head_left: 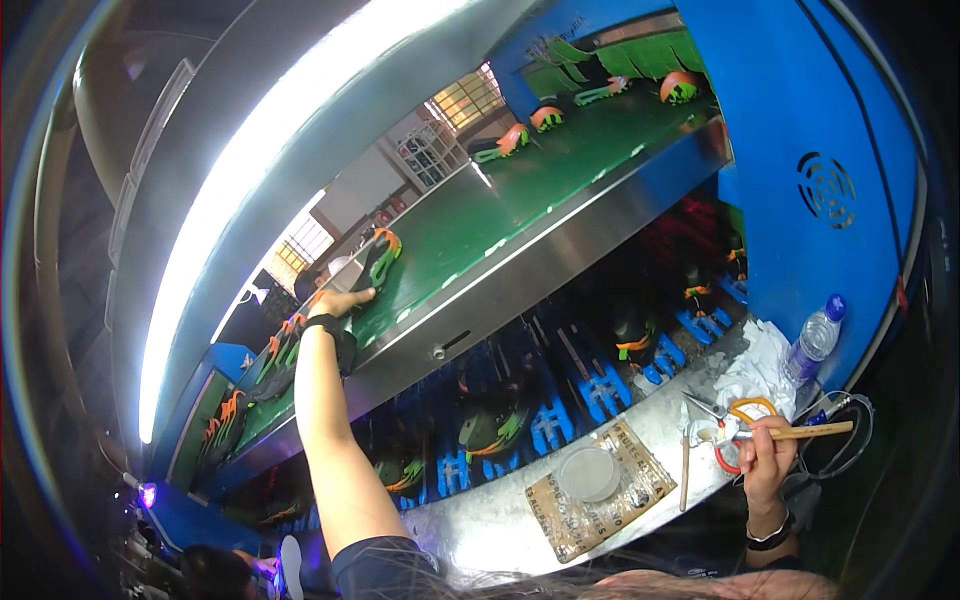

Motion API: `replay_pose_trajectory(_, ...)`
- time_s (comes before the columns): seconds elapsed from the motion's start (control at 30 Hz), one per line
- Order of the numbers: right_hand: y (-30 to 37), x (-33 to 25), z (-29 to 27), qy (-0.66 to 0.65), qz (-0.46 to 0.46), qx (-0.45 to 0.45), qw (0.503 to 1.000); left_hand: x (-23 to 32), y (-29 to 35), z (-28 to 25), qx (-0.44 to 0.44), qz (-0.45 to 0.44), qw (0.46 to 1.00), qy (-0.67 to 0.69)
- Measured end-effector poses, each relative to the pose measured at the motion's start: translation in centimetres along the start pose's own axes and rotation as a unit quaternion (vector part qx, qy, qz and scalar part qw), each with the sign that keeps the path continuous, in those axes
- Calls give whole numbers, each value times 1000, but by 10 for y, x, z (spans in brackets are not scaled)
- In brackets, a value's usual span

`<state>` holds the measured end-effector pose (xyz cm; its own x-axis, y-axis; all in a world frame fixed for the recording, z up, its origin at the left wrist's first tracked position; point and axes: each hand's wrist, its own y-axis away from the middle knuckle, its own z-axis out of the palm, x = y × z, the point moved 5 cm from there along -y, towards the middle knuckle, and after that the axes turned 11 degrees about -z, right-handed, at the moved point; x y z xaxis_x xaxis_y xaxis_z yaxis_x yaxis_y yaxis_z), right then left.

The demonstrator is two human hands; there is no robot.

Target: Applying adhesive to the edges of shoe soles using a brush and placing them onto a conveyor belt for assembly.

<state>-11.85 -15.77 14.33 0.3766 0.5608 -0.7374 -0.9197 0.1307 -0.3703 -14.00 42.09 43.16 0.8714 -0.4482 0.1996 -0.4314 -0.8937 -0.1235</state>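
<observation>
My left arm stretches up to the green conveyor belt (450,240). At the belt's near edge, my left hand (345,300) is closed around the lower end of a black shoe upper (383,258) with orange and green trim; its thumb shows and the other fingers are mostly hidden. Low on the right, my right hand (765,460) grips a slim wooden stick (815,431) above the worktop. Close to that hand are orange-handled scissors (752,408) and a red ring-shaped handle (727,458).
More shoe uppers (500,145) ride on the belt. Below it, blue clamps (605,390) line a dark rack holding several shoes. On the metal worktop (470,535) are a round clear lid (589,474) on taped cardboard, white cloth (757,365) and a water bottle (815,340).
</observation>
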Motion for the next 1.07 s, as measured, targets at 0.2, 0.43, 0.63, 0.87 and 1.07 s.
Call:
replay_pose_trajectory(0.2,2,-3,6,20,1,-9,1000,-17,-32,8,-5,-19,998,55)
replay_pose_trajectory(0.43,11,-16,17,-1,-18,-36,999,-26,-17,-4,77,-6,994,-81)
replay_pose_trajectory(0.63,16,-15,16,-10,10,-50,999,-38,25,2,81,181,976,-86)
replay_pose_trajectory(0.87,18,-8,34,-22,21,-91,995,-37,135,-65,-74,154,983,-72)
replay_pose_trajectory(1.07,24,-6,31,-28,5,-81,996,-35,70,-104,-52,24,996,-62)
